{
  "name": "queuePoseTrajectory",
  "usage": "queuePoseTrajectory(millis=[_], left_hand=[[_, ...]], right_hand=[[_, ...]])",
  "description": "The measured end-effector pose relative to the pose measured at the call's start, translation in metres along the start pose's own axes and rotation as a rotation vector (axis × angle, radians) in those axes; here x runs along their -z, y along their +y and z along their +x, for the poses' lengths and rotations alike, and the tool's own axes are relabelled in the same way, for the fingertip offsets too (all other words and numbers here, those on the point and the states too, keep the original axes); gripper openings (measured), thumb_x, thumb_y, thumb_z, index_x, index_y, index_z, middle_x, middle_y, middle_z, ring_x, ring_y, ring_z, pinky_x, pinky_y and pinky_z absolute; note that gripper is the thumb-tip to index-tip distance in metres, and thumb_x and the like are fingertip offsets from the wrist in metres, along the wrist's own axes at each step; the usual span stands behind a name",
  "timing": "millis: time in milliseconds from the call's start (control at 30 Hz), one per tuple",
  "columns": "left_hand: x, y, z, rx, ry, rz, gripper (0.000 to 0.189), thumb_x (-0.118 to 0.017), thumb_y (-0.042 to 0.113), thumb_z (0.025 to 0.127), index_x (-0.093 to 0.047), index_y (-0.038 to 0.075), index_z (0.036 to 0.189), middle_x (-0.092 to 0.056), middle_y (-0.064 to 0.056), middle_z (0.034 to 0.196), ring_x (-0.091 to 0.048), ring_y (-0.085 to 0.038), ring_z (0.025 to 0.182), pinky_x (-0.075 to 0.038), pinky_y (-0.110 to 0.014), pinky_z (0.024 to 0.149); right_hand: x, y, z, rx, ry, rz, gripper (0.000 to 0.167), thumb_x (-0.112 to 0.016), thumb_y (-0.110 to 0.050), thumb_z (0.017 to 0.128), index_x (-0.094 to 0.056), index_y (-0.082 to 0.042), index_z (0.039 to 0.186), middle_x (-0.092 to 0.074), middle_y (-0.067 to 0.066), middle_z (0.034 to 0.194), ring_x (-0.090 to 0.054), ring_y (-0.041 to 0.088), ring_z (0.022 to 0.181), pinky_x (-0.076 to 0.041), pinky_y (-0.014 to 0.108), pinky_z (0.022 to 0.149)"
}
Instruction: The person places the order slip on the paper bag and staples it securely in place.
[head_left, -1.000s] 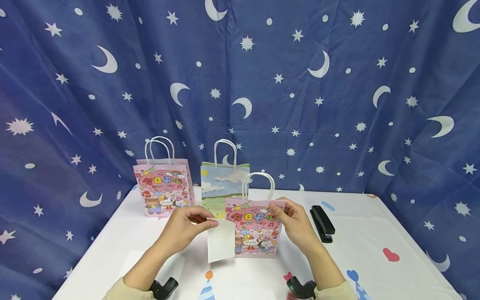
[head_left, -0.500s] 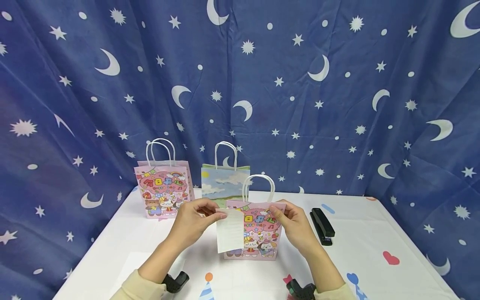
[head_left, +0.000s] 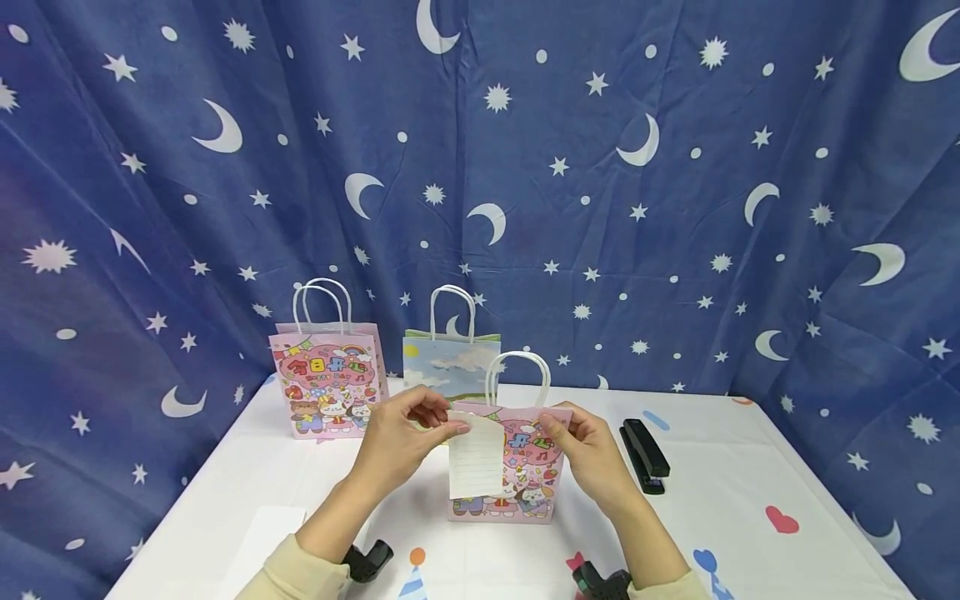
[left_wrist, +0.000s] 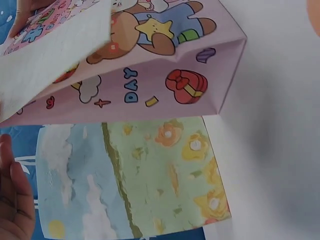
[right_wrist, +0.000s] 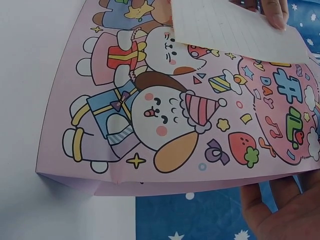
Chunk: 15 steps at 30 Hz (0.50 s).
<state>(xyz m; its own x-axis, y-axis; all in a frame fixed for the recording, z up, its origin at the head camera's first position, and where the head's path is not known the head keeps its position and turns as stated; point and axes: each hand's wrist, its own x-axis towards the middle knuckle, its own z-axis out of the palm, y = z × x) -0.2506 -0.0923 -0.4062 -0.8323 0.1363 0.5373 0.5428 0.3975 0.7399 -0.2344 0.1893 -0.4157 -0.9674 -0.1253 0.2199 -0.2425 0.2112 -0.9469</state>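
Observation:
My left hand pinches the top left corner of a small lined paper sheet. The sheet hangs in front of the left part of a pink paper gift bag with cartoon animals and white handles. At the bag's upper right edge, my right hand grips it, thumb on the front and fingers behind. In the right wrist view the lined sheet overlaps the printed front of the bag. In the left wrist view the sheet stands out at an angle from the bag's front.
A sky-and-meadow paper bag stands behind the pink one. Another pink bag is at the back left. A black stapler lies to the right. White paper lies at the front left of the white table. A starry blue curtain hangs behind.
My left hand has moved right and slightly up with the lined sheet, which now covers the left part of the bag's front. The right hand keeps its grip on the bag.

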Motion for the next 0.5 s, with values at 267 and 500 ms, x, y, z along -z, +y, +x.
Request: queuePoseTrajectory(millis=[267, 500], left_hand=[[-0.008, 0.006, 0.004, -0.075, 0.012, 0.029, 0.035, -0.093, 0.028, 0.076, -0.073, 0.018, 0.102, -0.069, 0.009, 0.088, -0.068, -0.015, 0.079, -0.059, -0.025, 0.071], [-0.014, 0.011, 0.008, -0.066, -0.014, 0.041, 0.031, -0.092, 0.028, 0.077, -0.075, 0.020, 0.102, -0.073, 0.009, 0.089, -0.068, -0.010, 0.077, -0.060, -0.029, 0.071]], right_hand=[[0.000, 0.000, 0.000, 0.016, -0.016, 0.006, 0.027, -0.061, -0.027, 0.106, -0.070, -0.004, 0.116, -0.074, 0.009, 0.098, -0.066, 0.012, 0.089, -0.056, 0.027, 0.088], [0.001, 0.000, 0.000, 0.010, -0.018, 0.006, 0.027, -0.061, -0.027, 0.106, -0.070, -0.004, 0.117, -0.074, 0.012, 0.102, -0.067, 0.013, 0.090, -0.056, 0.027, 0.089]])
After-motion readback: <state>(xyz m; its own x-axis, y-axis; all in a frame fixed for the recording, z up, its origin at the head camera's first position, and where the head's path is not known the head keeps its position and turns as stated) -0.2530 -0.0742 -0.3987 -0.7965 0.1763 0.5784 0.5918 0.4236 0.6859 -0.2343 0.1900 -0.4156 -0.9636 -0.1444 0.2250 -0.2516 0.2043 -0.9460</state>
